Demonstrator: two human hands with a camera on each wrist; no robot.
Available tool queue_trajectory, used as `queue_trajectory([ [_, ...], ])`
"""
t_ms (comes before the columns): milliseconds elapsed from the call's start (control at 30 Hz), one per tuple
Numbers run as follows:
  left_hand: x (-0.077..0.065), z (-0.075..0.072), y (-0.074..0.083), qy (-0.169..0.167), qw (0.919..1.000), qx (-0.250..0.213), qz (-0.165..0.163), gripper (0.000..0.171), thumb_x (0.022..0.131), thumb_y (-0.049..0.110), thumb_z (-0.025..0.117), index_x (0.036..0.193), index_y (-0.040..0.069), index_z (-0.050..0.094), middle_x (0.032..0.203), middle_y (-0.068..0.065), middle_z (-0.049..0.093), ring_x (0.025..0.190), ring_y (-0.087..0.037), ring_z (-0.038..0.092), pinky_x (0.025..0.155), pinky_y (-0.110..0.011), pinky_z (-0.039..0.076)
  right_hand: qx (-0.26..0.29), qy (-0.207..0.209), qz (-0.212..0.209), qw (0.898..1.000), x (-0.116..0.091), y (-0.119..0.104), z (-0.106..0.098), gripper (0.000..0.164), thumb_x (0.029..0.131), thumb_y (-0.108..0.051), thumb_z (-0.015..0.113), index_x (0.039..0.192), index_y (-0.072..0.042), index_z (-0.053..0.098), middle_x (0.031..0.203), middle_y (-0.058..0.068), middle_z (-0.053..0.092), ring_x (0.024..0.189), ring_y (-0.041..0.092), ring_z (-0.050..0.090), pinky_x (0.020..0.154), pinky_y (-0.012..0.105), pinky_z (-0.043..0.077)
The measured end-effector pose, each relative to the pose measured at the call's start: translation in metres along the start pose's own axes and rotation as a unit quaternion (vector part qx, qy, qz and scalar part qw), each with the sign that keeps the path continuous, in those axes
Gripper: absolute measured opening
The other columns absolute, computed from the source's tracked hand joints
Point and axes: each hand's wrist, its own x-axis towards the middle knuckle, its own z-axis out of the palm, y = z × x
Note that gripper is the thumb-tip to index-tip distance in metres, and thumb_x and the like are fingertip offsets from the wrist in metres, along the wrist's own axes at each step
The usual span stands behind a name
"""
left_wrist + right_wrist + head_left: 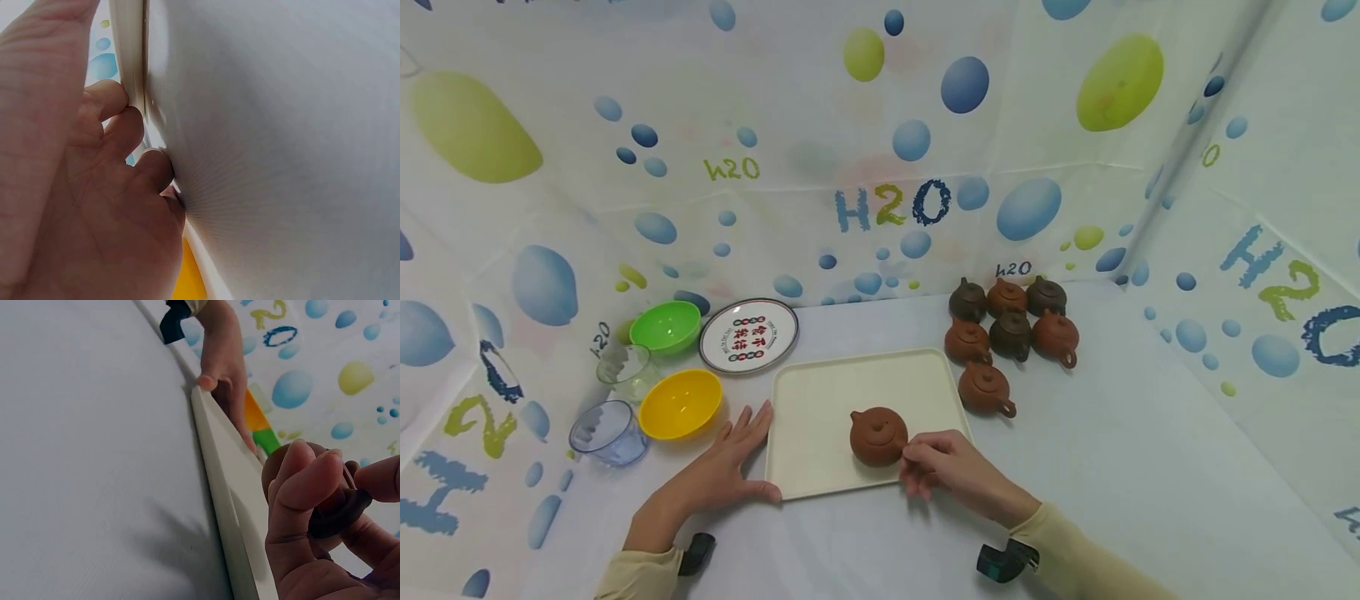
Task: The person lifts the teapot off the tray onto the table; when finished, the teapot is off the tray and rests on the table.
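Observation:
A reddish-brown clay teapot (877, 437) is over the right part of a cream rectangular tray (808, 417); whether its base touches the tray cannot be told. My right hand (951, 471) pinches the teapot's handle between thumb and fingers, and the right wrist view shows the handle loop (340, 515) in that grip. Spread along the tray's left edge, my left hand (722, 467) touches it with thumb and fingertips. In the left wrist view, the left hand's fingers (125, 128) rest against the tray's side (130, 50).
Several brown and dark clay teapots (985, 389) stand grouped at the tray's back right. Left of the tray are a yellow bowl (681, 406), a green bowl (666, 327), a clear glass bowl (628, 372), a bluish glass bowl (610, 433) and a white plate (715, 337) with red lettering.

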Motion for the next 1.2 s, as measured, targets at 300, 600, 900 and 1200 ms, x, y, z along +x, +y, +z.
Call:
queue_trajectory([
  [300, 0.0, 0.001, -0.002, 0.007, 0.9999, -0.003, 0.006, 0.136, 0.071, 0.056, 0.095, 0.171, 0.004, 0.018, 0.179, -0.021, 0.015, 0.165, -0.054, 0.004, 0.132, -0.075, 0.001, 0.001, 0.002, 0.001, 1.0, -0.032, 0.004, -0.018, 0.042, 0.111, -0.022, 0.057, 0.109, 0.02, 0.062, 0.087, 0.005, 0.073, 0.068, 0.008, 0.063, 0.064, 0.02, 0.057],
  [600, 0.0, 0.001, -0.002, 0.005, 1.0, -0.002, 0.003, 0.136, 0.071, 0.058, 0.094, 0.172, 0.007, 0.018, 0.18, -0.019, 0.014, 0.166, -0.052, 0.004, 0.132, -0.074, 0.001, 0.019, 0.014, -0.012, 1.0, -0.06, 0.016, -0.029, 0.041, 0.111, -0.018, 0.056, 0.105, 0.023, 0.059, 0.086, 0.003, 0.072, 0.069, 0.006, 0.065, 0.063, 0.019, 0.057],
  [900, 0.0, 0.002, -0.003, 0.011, 0.9999, 0.004, 0.004, 0.137, 0.07, 0.057, 0.094, 0.171, 0.006, 0.018, 0.18, -0.02, 0.015, 0.165, -0.054, 0.005, 0.132, -0.075, 0.003, 0.048, 0.062, 0.003, 0.997, -0.088, 0.022, -0.042, 0.029, 0.112, -0.021, 0.055, 0.1, 0.002, 0.069, 0.09, -0.001, 0.073, 0.073, 0.006, 0.067, 0.064, 0.019, 0.057],
  [1200, 0.001, 0.002, -0.003, 0.006, 1.0, -0.003, 0.007, 0.137, 0.071, 0.057, 0.094, 0.171, 0.005, 0.017, 0.18, -0.021, 0.014, 0.165, -0.055, 0.004, 0.131, -0.075, 0.002, 0.038, 0.104, 0.031, 0.993, -0.114, 0.024, -0.06, 0.028, 0.113, -0.025, 0.054, 0.103, -0.004, 0.069, 0.098, -0.001, 0.073, 0.077, 0.008, 0.067, 0.067, 0.022, 0.059],
])
